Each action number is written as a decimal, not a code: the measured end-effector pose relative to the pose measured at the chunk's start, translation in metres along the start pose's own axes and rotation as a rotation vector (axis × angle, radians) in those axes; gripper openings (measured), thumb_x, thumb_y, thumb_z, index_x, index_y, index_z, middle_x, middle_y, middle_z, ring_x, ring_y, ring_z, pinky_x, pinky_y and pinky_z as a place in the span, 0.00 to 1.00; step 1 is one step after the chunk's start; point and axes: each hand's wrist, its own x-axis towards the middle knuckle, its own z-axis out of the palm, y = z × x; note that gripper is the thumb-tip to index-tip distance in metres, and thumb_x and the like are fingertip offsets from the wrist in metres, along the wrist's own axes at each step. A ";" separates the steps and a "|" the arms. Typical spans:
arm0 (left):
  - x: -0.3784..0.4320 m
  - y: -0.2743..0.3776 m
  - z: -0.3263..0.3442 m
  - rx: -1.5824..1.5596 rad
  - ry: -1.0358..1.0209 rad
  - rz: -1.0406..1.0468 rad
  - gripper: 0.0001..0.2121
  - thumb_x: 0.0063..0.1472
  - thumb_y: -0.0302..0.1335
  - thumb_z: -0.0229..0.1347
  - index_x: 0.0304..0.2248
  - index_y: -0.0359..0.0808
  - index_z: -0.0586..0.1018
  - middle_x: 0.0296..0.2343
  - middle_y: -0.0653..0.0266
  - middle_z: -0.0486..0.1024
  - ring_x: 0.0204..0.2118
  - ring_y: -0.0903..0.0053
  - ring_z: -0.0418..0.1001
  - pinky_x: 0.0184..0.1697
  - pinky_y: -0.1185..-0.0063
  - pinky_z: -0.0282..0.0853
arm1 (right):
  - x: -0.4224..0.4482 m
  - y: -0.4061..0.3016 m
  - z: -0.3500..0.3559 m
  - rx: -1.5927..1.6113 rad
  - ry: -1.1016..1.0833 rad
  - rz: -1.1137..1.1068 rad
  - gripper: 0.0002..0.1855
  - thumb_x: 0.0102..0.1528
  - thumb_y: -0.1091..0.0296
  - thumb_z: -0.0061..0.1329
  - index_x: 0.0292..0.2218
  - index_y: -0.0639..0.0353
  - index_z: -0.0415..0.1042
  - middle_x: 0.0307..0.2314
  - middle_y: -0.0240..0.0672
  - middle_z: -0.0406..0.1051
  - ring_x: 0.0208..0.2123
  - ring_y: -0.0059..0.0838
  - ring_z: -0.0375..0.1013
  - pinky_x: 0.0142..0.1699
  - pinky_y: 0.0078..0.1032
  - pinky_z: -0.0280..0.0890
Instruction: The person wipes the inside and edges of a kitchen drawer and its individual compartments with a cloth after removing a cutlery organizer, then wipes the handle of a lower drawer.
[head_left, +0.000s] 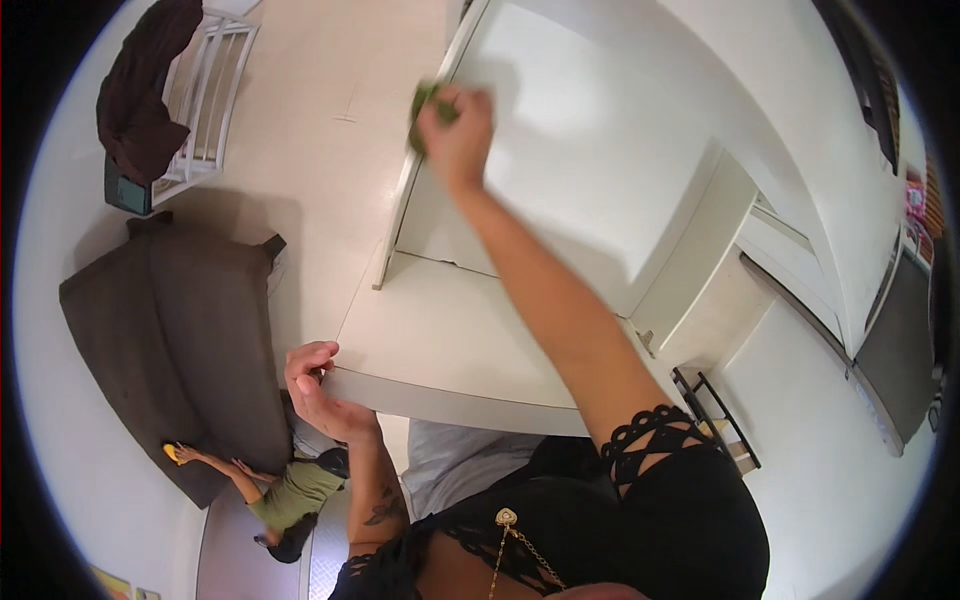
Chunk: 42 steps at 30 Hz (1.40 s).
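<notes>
My right hand (461, 135) grips a green cloth (426, 124), slightly blurred, against the upper left edge of a white furniture panel (585, 105). Its arm reaches across the inside of the white cabinet. My left hand (322, 394) is at the near left corner of the cabinet's door or board (450, 401), its fingers curled around the edge. Whether the left palm touches the board cannot be told.
A dark grey sofa (202, 322) stands at left, where another person (304, 495) holds a yellow cloth (172, 453) on it. A white metal rack (214, 97) bears dark fabric (142, 97). A black-framed shelf (720, 420) stands at right.
</notes>
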 end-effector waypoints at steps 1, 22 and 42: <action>0.000 0.000 -0.006 0.018 0.001 -0.019 0.17 0.61 0.38 0.35 0.28 0.32 0.68 0.28 0.60 0.68 0.28 0.81 0.62 0.30 0.84 0.54 | -0.042 -0.010 -0.004 0.064 -0.138 0.115 0.09 0.40 0.72 0.51 0.28 0.59 0.68 0.29 0.43 0.61 0.34 0.42 0.63 0.39 0.32 0.61; -0.003 0.004 0.005 -0.094 0.002 -0.058 0.13 0.59 0.33 0.38 0.25 0.32 0.68 0.24 0.58 0.67 0.28 0.75 0.64 0.34 0.79 0.59 | 0.156 0.057 0.025 0.147 0.292 -0.202 0.17 0.50 0.67 0.46 0.39 0.70 0.64 0.31 0.46 0.69 0.35 0.37 0.69 0.39 0.30 0.63; 0.004 0.002 -0.009 -0.103 -0.042 -0.021 0.14 0.59 0.33 0.40 0.25 0.31 0.71 0.25 0.55 0.71 0.29 0.74 0.66 0.34 0.80 0.60 | 0.145 -0.043 -0.087 1.452 -0.048 1.060 0.12 0.57 0.65 0.30 0.34 0.57 0.67 0.33 0.35 0.66 0.37 0.33 0.64 0.44 0.36 0.59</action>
